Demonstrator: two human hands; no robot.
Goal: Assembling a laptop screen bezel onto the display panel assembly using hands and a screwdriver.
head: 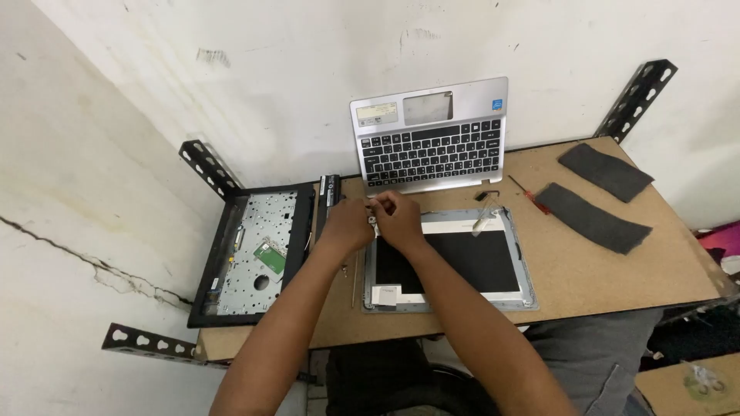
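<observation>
On a brown fibreboard desk (586, 270), a silver laptop lid panel with a dark screen back (451, 262) lies flat — a silver keyboard deck (430, 139) leans on the wall behind. The left hand (348, 225) and right hand (398, 220) meet at the panel's top-left corner, fingers pinched on a small pale part (373, 218).
</observation>
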